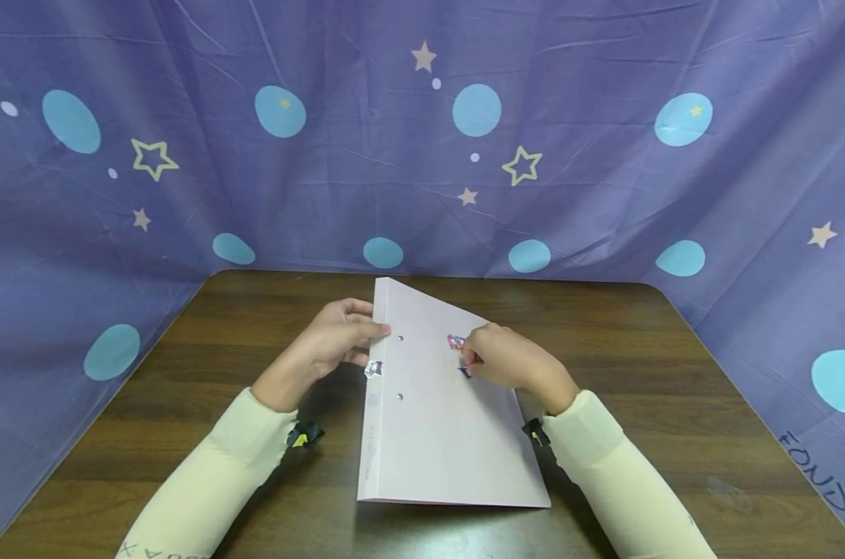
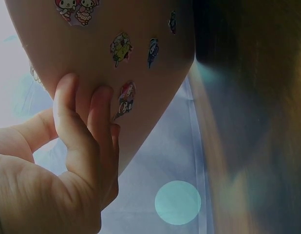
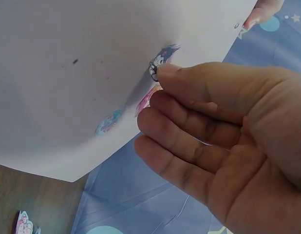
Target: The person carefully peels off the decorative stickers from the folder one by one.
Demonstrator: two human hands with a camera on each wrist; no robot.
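Observation:
A pale two-rivet ring binder (image 1: pixel 436 435) stands tilted above the table, its spine to the left. My left hand (image 1: pixel 341 334) holds it by the spine, thumb on the front cover and fingers behind. In the left wrist view, those fingers (image 2: pixel 75 122) touch the shaded back cover, which bears several cartoon stickers (image 2: pixel 122 48). My right hand (image 1: pixel 509 357) is at the front cover's right side. Its thumb and curled forefinger pinch a dark-haired cartoon sticker (image 3: pixel 160 61) against or just above the cover. Beside it are a pink sticker (image 3: pixel 147 100) and a blue one (image 3: pixel 109 122).
A silvery sticker (image 1: pixel 373 369) sits on the binder's spine. The brown wooden table (image 1: pixel 268 310) lies beneath, backed by a purple curtain (image 1: pixel 569 194) with stars and dots. Pinkish cutouts (image 3: pixel 25 224) show at the lower left of the right wrist view.

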